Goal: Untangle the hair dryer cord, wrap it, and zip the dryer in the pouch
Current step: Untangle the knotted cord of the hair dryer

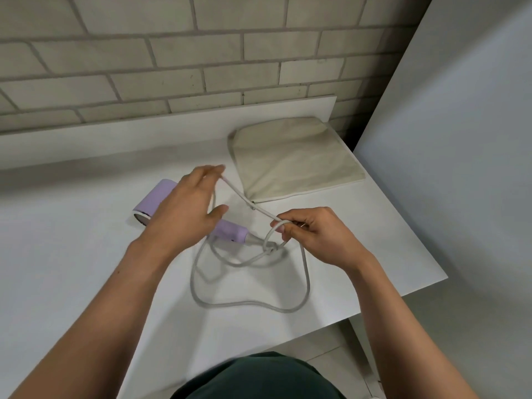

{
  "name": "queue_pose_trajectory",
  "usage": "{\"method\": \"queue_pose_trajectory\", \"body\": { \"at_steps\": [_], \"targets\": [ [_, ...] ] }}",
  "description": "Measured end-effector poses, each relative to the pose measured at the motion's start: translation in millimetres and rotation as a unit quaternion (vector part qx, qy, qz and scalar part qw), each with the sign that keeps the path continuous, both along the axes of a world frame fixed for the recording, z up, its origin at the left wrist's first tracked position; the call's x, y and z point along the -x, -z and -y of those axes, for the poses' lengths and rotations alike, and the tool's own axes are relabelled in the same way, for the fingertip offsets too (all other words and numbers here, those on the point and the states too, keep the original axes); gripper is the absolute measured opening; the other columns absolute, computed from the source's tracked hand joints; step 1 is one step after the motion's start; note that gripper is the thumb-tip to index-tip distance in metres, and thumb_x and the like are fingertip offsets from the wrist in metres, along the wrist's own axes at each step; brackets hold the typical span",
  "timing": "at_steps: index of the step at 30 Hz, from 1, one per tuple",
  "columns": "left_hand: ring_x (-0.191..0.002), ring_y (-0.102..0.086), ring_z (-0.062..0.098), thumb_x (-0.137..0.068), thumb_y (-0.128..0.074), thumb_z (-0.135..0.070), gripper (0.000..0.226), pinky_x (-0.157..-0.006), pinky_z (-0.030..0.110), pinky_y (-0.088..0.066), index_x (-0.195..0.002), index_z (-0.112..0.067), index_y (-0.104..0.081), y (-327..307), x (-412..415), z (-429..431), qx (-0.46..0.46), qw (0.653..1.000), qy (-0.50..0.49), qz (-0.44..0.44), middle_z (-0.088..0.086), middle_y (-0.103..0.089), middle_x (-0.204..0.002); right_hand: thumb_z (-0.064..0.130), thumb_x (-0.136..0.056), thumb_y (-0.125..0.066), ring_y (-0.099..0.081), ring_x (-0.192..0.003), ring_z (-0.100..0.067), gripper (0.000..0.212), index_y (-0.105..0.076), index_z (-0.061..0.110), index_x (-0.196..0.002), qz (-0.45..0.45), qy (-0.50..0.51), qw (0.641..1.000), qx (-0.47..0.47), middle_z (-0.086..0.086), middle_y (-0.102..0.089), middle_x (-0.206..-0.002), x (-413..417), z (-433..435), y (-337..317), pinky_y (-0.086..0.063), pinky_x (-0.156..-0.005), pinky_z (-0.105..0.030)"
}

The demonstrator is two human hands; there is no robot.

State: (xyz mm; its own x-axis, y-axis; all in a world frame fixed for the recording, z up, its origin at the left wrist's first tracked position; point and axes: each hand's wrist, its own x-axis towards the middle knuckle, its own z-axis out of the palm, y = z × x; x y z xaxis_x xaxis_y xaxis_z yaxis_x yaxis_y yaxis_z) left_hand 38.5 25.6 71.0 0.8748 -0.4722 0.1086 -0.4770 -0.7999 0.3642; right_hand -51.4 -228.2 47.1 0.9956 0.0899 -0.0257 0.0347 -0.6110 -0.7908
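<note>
A lilac hair dryer (155,201) lies on the white table (72,254), its middle hidden under my left hand (187,208). Its grey cord (250,303) leaves the handle end, forms a knot (269,249) just right of the handle and spreads in a wide loop toward the front. My left hand hovers over the dryer and pinches a strand of cord at its fingertips. That strand runs taut down to my right hand (311,234), which pinches the cord at a small loop above the knot. A beige fabric pouch (293,156) lies flat behind the hands.
A brick wall rises behind the table. The table's right edge (403,214) runs diagonally close to my right hand, with a pale grey panel (460,139) beyond it. The front edge drops to a tiled floor near my dark-clothed lap.
</note>
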Motion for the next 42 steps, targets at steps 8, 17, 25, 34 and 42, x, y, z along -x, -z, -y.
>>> {"method": "queue_pose_trajectory", "body": {
  "at_steps": [8,17,25,34,42],
  "targets": [
    [-0.149,-0.032,0.046,-0.099,-0.047,-0.048,0.042,-0.124,0.058,-0.014,-0.123,-0.027,-0.074,0,6,32,-0.047,0.953,0.211,0.214,0.002,-0.057,-0.149,0.029,-0.100,-0.068,-0.063,-0.072,-0.007,0.014,-0.080,0.032,-0.105,0.027,-0.016,0.999,0.007,0.013,-0.073,-0.077,1,3,-8,-0.045,-0.067,-0.020],
    [-0.090,-0.067,0.024,-0.104,-0.041,-0.046,0.040,-0.091,0.041,-0.049,-0.105,-0.024,-0.075,-6,15,32,-0.004,0.945,0.249,0.214,-0.006,-0.068,-0.090,0.029,-0.099,-0.069,-0.062,-0.069,-0.011,0.012,-0.080,0.030,-0.098,0.038,-0.003,0.999,-0.015,0.009,-0.074,-0.078,4,-2,-9,-0.050,-0.067,-0.036],
    [-0.069,-0.055,0.018,-0.105,-0.054,-0.030,0.021,-0.068,0.032,-0.044,-0.101,-0.016,-0.068,-27,14,17,0.273,0.957,-0.058,0.077,-0.006,-0.062,-0.070,0.017,-0.099,-0.067,-0.071,-0.082,-0.003,0.015,-0.079,0.026,-0.103,0.000,0.046,0.998,-0.046,0.008,-0.077,-0.080,6,7,-2,-0.048,-0.071,-0.016],
    [-0.095,-0.063,0.009,-0.101,-0.058,-0.029,0.036,-0.089,0.033,-0.051,-0.136,-0.031,-0.061,-27,13,6,0.017,0.992,0.128,-0.002,-0.011,-0.063,-0.112,0.029,-0.100,-0.066,-0.067,-0.077,-0.012,0.015,-0.080,0.037,-0.102,-0.006,0.004,1.000,0.004,0.013,-0.074,-0.077,2,4,-8,-0.054,-0.074,-0.037],
    [-0.081,-0.064,0.009,-0.104,-0.040,-0.052,0.030,-0.074,0.039,-0.054,-0.104,-0.033,-0.063,-14,28,39,0.104,0.987,0.122,-0.009,-0.013,-0.065,-0.086,0.024,-0.099,-0.068,-0.068,-0.076,-0.005,0.015,-0.080,0.033,-0.102,0.006,0.037,0.999,-0.032,0.014,-0.076,-0.082,5,7,-13,-0.051,-0.067,-0.028]
  ]
}}
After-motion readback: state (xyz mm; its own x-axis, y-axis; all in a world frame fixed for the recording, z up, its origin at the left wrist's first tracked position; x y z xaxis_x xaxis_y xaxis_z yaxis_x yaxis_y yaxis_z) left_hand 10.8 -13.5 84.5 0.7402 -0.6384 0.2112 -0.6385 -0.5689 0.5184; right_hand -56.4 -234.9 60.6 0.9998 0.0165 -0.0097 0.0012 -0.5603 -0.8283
